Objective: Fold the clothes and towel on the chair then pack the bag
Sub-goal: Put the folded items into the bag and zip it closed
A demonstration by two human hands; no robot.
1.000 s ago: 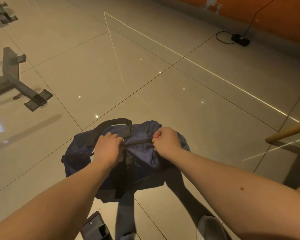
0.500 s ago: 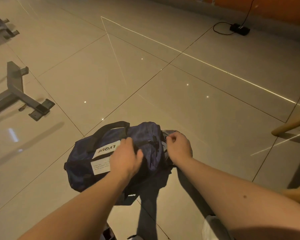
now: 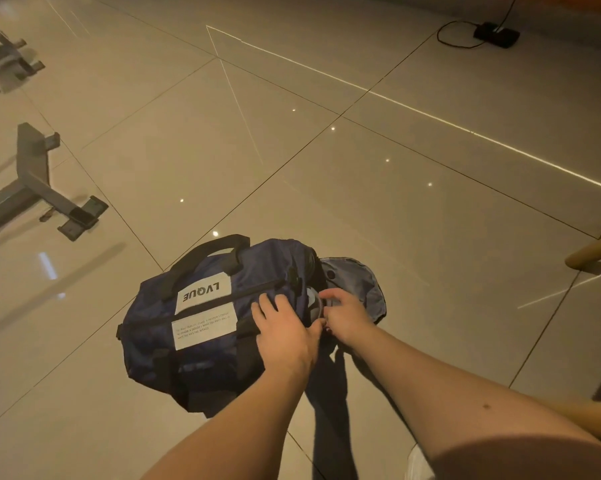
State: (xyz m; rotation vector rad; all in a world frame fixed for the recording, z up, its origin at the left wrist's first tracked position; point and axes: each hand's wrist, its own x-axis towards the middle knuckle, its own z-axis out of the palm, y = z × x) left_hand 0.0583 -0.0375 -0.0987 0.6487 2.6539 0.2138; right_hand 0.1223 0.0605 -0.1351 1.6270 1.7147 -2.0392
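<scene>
In the lower middle of the frame, on the glossy beige tiled floor [image 3: 327,168], lies the navy fabric duffel bag [image 3: 202,323] with black handles and white printed labels. The left hand [image 3: 285,330] rests on its top with fingers spread flat, pressing the cloth down. The right hand [image 3: 344,317] has its fingers curled at the bag's right end, seemingly pinching the rim of an opening whose grey-lined flap [image 3: 358,282] hangs open beside it.

No clothes or towel are in sight, and the bag looks filled out, so the folding is probably done and the packing is likely near its end, with this end pocket left to close; that is a guess. What the bag holds is hidden, and the right fingertips are too blurred to show exactly what they grip. Of the chair only a pale wooden rail [image 3: 593,254] shows, cut off at the right edge
</scene>
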